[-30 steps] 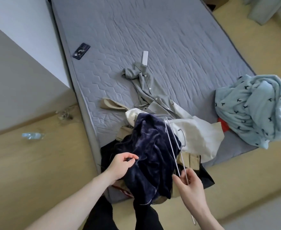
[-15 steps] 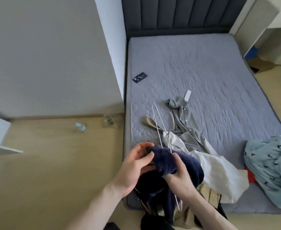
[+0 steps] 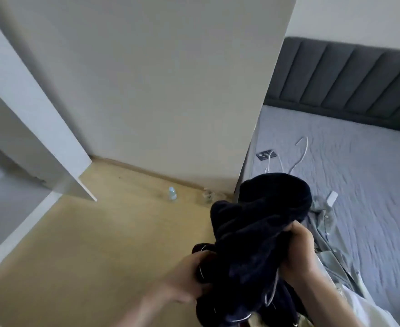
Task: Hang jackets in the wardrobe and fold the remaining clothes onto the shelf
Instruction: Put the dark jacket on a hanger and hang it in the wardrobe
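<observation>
Whereas half a second ago the jacket (image 3: 260, 223) lay on the clothes pile, it is now lifted above the bed (image 3: 359, 185) edge, gripped by left hand (image 3: 189, 277) and right hand (image 3: 298, 251); hanging seemingly comes next.

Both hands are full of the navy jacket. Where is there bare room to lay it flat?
Bare mattress lies between the headboard and the grey shirt. Bare floor lies between the wardrobe panel and the bed. It is crowded near the phone and the hanger.
</observation>
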The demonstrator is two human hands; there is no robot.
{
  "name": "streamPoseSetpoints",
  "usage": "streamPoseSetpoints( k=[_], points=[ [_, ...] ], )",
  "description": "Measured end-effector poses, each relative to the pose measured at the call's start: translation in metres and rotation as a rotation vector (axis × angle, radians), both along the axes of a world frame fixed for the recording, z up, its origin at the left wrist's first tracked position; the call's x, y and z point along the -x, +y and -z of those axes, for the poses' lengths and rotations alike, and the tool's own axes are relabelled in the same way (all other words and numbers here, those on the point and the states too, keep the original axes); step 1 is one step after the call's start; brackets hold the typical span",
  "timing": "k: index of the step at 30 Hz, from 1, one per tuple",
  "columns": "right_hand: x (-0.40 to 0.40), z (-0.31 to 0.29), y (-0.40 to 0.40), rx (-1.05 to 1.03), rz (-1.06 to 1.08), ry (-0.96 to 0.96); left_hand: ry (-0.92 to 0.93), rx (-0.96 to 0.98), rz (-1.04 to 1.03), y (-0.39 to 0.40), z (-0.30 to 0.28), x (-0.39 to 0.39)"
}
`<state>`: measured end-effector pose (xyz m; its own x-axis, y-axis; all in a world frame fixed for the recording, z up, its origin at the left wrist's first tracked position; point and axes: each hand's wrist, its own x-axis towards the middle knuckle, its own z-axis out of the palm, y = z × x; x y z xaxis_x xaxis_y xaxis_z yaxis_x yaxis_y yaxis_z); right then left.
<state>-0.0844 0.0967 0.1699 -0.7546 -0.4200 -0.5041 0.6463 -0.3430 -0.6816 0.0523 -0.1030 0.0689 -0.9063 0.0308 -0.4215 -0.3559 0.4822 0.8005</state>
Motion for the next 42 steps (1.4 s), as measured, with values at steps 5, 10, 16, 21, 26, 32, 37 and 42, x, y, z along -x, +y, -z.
streamPoseSetpoints(
  k=[5,10,16,21,26,32,37,42],
  points=[
    [-0.024,-0.005,-0.07,0.054,-0.04,0.007,0.056,-0.133,-0.191,-0.046,-0.016,-0.04],
    [-0.056,-0.001,-0.132,0.052,-0.049,0.021,0.092,-0.298,-0.14,-0.09,-0.04,-0.084],
    [-0.081,-0.003,-0.188,-0.008,-0.28,0.02,0.172,-0.116,-0.379,-0.092,-0.056,-0.113],
    [-0.077,-0.011,-0.197,-0.088,-0.376,0.018,0.186,-0.304,-0.344,-0.128,-0.056,-0.14],
    [-0.082,-0.019,-0.207,-0.089,-0.481,0.057,0.266,-0.063,-0.782,-0.174,-0.049,-0.151],
    [-0.088,-0.034,-0.213,-0.067,-0.592,0.086,0.243,-0.018,-0.668,-0.182,-0.043,-0.141],
    [-0.068,-0.028,-0.193,-0.235,-0.524,0.117,0.325,-0.088,-1.004,-0.22,-0.07,-0.165],
    [-0.058,-0.002,-0.179,-0.519,-0.377,0.425,0.389,-0.302,-0.927,-0.224,-0.115,-0.167]
  ],
)
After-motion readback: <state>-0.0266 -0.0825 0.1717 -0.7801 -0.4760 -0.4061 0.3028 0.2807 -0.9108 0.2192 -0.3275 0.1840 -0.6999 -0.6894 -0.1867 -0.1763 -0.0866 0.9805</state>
